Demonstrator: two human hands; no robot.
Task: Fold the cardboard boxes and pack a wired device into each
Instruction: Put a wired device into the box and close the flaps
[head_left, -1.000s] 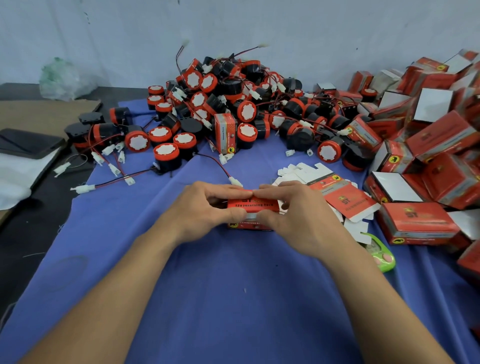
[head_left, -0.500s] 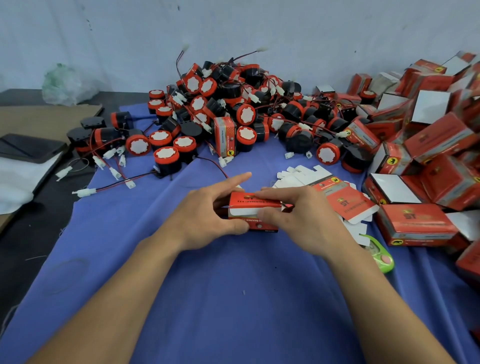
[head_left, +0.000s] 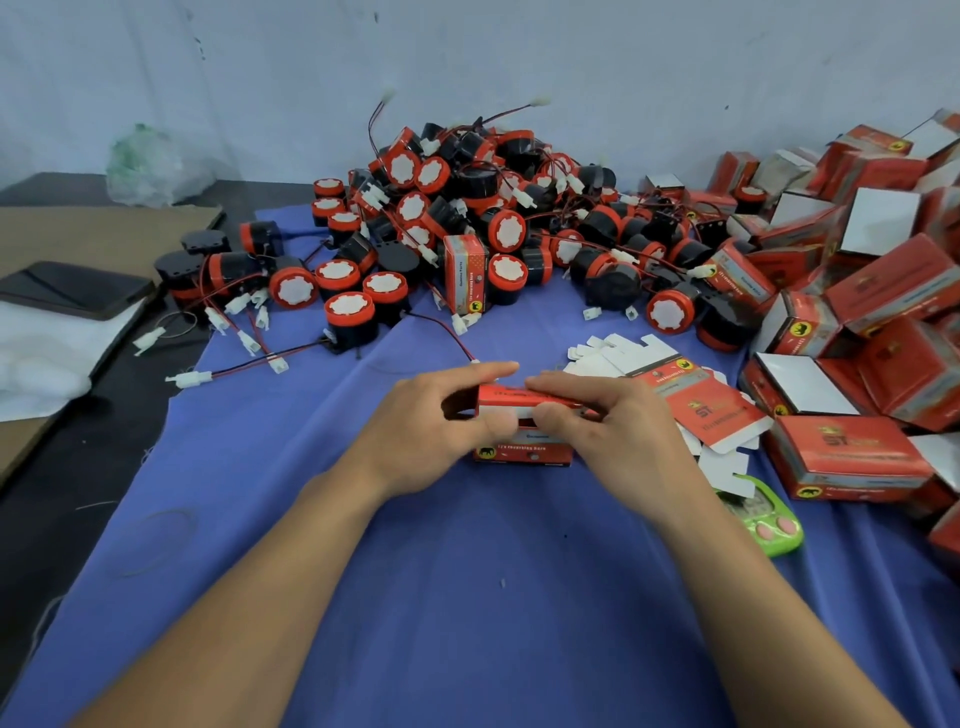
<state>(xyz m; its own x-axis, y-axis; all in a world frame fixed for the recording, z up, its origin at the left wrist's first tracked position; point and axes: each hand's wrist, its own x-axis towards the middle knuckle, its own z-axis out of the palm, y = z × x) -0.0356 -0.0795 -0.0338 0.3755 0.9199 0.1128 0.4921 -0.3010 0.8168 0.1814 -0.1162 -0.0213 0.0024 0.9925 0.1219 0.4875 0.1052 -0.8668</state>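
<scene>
A small red cardboard box (head_left: 522, 451) stands on the blue cloth at the centre, its red top flap bent over. My left hand (head_left: 436, 426) grips its left end, index finger stretched along the top edge and thumb on the front. My right hand (head_left: 613, 423) holds the right end, fingers lying over the flap and thumb pressing the front face. Behind lies a heap of black and red round wired devices (head_left: 467, 218) with white plugs. Flat unfolded boxes (head_left: 691, 395) lie just right of my hands.
Folded red boxes (head_left: 878, 312) are piled along the right side. One red box (head_left: 466, 275) stands upright in the device heap. A green gadget (head_left: 763, 519) lies by my right forearm. A dark phone (head_left: 72, 288) and brown cardboard (head_left: 104, 228) sit at the left.
The box has been raised into shape and its top flap has come down. My left index finger moved from pointing out to lying along the top edge.
</scene>
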